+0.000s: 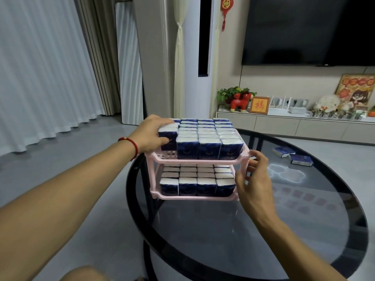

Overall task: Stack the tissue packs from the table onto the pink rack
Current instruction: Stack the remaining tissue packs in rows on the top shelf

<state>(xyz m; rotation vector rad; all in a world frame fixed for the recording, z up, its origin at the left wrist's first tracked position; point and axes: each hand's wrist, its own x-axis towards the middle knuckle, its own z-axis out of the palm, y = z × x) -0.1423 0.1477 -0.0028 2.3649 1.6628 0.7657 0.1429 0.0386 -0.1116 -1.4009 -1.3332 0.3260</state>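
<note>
Gripping a dark blue tissue pack (pixel 168 138) at the near left corner of the upper tier, a person's left hand (pixel 151 133) curls its fingers over the pack's white top while the thumb presses its front face, the pack standing upright and slightly proud of its neighbours. Rows of matching packs (pixel 207 134) fill the rest of that tier of the pink rack (pixel 203 160), and a further set (pixel 197 180) fills the lower tier beneath it. A red cord bracelet (pixel 132 144) circles the left wrist. On the other side, the right hand (pixel 253 179) closes its fingers around the rack's near right upright post, thumb towards the front and fingertips wrapping behind. The rack stands near the far left edge of a round dark glass tabletop (pixel 263 230). Well apart from it, towards the far right of the glass, two loose tissue packs (pixel 292 155) lie flat, just beside each other. Beyond the tabletop, a large dark television (pixel 308 29) hangs on the wall above a low pale cabinet (pixel 284 124) carrying a red toy horse (pixel 241 101), a framed picture (pixel 259 105) and small ornaments. White curtains (pixel 40 67) cover the window at left.
</note>
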